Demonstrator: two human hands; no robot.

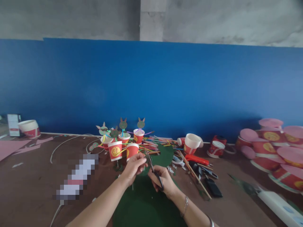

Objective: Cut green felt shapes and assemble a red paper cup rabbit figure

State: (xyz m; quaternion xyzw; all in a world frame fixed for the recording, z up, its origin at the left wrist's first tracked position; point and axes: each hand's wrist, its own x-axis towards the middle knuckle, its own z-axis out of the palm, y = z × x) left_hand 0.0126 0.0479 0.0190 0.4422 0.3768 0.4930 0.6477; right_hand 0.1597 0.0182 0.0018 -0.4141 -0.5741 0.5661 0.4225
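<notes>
Head view, lower centre: right hand (163, 180) is gripping scissors (156, 174), their closeness possibly risking nicking left hand (134, 165) pinching dark scrap (146, 160).

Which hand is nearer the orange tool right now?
Right. The right hand, holding scissors, is to the left of the orange tool; the left hand is farther left.

Dim, diffuse light falls evenly, the far blue panel (151, 85) darkening toward its left. A soft shadow spreads behind the pink-topped cups (271, 136) at right, which look stretched. Fine detail is slightly smeared around the scissors (153, 171); coarse pixelation masks a patch (77, 176) at near left.
</notes>
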